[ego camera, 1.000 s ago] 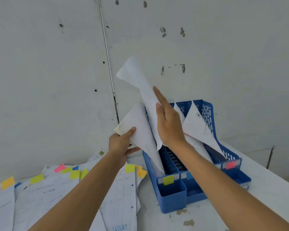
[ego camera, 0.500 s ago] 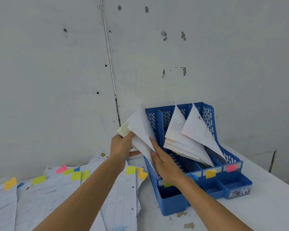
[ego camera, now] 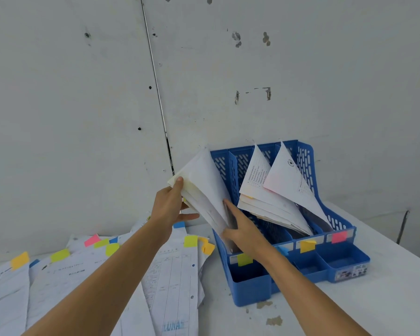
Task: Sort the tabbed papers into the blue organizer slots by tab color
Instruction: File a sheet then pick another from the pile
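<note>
The blue organizer (ego camera: 250,287) stands on the table by the wall, its front slots labelled yellow-green (ego camera: 244,259), blue, orange (ego camera: 307,246) and pink (ego camera: 339,237). A stack of white papers (ego camera: 204,185) leans out of the leftmost slot. My left hand (ego camera: 170,207) grips that stack at its upper left corner. My right hand (ego camera: 240,229) lies with fingers flat against the stack's right face, just inside the slot. More papers (ego camera: 272,202) lean in the two right-hand slots.
Loose tabbed papers (ego camera: 170,282) lie spread on the table to the left, with yellow-green, orange, pink and blue tabs along their top edges. The wall is close behind the organizer. Bare white tabletop (ego camera: 386,299) lies to the right.
The raised sheet has come down into the leftmost slot with the stack. My right hand dropped from high up to the stack's right side; my left hand keeps its hold.
</note>
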